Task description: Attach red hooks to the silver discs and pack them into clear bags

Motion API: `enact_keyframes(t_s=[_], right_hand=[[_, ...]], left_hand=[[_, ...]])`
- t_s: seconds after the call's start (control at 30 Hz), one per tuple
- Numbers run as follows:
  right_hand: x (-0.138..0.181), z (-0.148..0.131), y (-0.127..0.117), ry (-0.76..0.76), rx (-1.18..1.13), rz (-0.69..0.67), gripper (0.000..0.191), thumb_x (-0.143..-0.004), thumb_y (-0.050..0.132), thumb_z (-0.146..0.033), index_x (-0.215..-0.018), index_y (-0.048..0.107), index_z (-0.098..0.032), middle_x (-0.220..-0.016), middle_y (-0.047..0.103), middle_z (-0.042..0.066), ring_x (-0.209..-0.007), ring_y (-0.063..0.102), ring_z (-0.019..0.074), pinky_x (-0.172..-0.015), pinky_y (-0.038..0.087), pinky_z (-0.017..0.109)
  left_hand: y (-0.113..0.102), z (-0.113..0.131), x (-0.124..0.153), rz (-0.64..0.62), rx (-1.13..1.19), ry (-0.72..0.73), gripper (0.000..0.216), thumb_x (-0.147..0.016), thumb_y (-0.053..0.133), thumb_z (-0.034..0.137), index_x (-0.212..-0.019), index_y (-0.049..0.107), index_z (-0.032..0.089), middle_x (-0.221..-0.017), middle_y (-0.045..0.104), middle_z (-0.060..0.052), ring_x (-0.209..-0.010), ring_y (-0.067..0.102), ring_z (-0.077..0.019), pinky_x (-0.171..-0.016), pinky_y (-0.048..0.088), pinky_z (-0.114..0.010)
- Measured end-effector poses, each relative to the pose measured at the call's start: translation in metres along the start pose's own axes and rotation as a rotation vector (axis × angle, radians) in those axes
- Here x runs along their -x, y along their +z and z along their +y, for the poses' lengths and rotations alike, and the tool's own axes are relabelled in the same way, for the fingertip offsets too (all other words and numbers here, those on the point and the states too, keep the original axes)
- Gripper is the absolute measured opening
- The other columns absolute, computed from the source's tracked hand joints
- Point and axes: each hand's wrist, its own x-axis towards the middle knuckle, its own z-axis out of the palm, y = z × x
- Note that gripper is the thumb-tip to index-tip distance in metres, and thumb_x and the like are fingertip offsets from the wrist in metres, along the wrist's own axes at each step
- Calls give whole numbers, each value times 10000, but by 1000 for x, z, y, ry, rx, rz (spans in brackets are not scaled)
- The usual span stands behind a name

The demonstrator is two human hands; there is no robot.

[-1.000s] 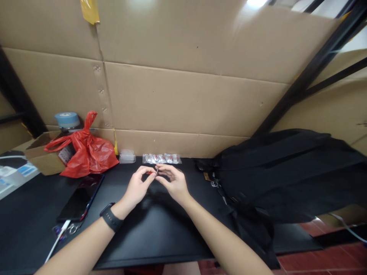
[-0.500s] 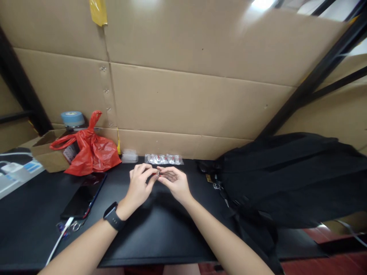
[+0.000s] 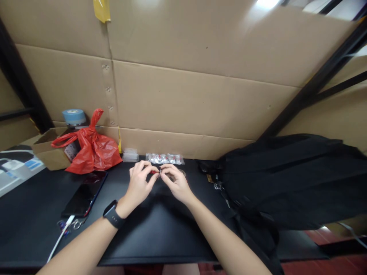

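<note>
1. Pinched between both grips sits a small red piece [image 3: 154,172], held just above the tabletop [image 3: 160,233] in front of me; what it is exactly I can't make out.
2. Left hand [image 3: 139,184]: thumb and forefinger are closed on the piece's left end. I'd judge a light, steady pinch best, wrist low.
3. Right hand [image 3: 175,182]: fingertips meet the same piece from the right, clamped on its metal tip. Small twists only, I think.
4. Packet of clear parts [image 3: 164,158] lies just behind, near the cardboard wall [image 3: 183,99]; black bag [image 3: 286,179] sits right.
</note>
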Motion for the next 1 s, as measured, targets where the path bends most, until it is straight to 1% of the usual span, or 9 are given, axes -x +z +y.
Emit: enact_keyframes(t_s=[0.1, 0.23, 0.37, 0.47, 0.53, 0.6, 0.73, 0.87, 1.0], right_hand=[[-2, -2, -8, -28, 195, -19, 140, -895, 602, -304, -816, 669, -209, -1125, 616, 102, -1038, 617, 229, -916, 491, 383], [-3, -3, -15, -76, 278, -65, 114, -884, 602, -269, -812, 664, -208, -1159, 605, 99, -1145, 569, 244, -1026, 416, 426], [-4, -7, -18, -99, 266, -88, 138, -885, 597, -266, -778, 648, -196, -1205, 591, 98, -1162, 558, 228, -1029, 420, 402], [-6, -8, -28, -102, 327, -202, 143, -894, 600, -288, -803, 663, -198, -1170, 616, 88, -1108, 585, 211, -976, 446, 365], [-8, -7, -43, -59, 421, -286, 137, -903, 596, -304, -857, 675, -203, -1073, 653, 72, -975, 620, 185, -873, 473, 320], [-10, -2, -64, 21, 575, -245, 126, -867, 646, -313, -886, 678, -193, -913, 667, 52, -831, 614, 172, -792, 469, 297], [-8, 15, -99, 265, 778, -322, 204, -739, 760, -286, -910, 714, -186, -882, 701, 40, -747, 625, 165, -688, 437, 257], [-6, 32, -106, 426, 749, -460, 129, -687, 778, -192, -806, 732, -180, -802, 730, 29, -742, 666, 171, -673, 434, 238], [-7, 35, -98, 397, 719, -478, 57, -721, 712, -116, -693, 701, -165, -715, 719, 29, -694, 663, 163, -679, 441, 244]], left_hand=[[-2, -1, -1, -32, 51, 11, 199, -955, 486, 283, -1073, 643, 249, -1122, 612, -48, -1093, 547, -229, -913, 363, -368], [2, -5, 1, -179, -26, 136, 190, -881, 614, 320, -1054, 675, 272, -1175, 615, -36, -1120, 522, -243, -920, 351, -378], [12, -11, 6, -246, -69, 138, 153, -869, 641, 289, -1008, 700, 265, -1162, 630, -28, -1096, 519, -230, -885, 352, -377], [16, -17, 6, -255, -92, 140, 100, -880, 645, 284, -932, 730, 271, -1117, 646, -23, -1075, 521, -225, -868, 344, -376], [17, -21, 6, -245, -124, 138, 101, -889, 651, 296, -894, 751, 290, -1100, 651, -19, -1072, 517, -226, -851, 331, -375], [18, -25, 5, -242, -148, 129, 107, -894, 657, 315, -890, 764, 314, -1092, 655, -15, -1069, 515, -225, -834, 317, -373], [19, -30, 4, -261, -163, 93, 149, -922, 621, 341, -906, 768, 322, -1073, 682, -16, -1052, 534, -219, -824, 294, -368], [19, -28, 4, -326, -124, 33, 199, -955, 561, 352, -932, 748, 290, -1007, 738, -17, -982, 601, -205, -814, 280, -359], [18, -25, 2, -342, -95, -32, 202, -961, 530, 332, -903, 709, 259, -990, 754, -4, -932, 642, -194, -831, 279, -352]])
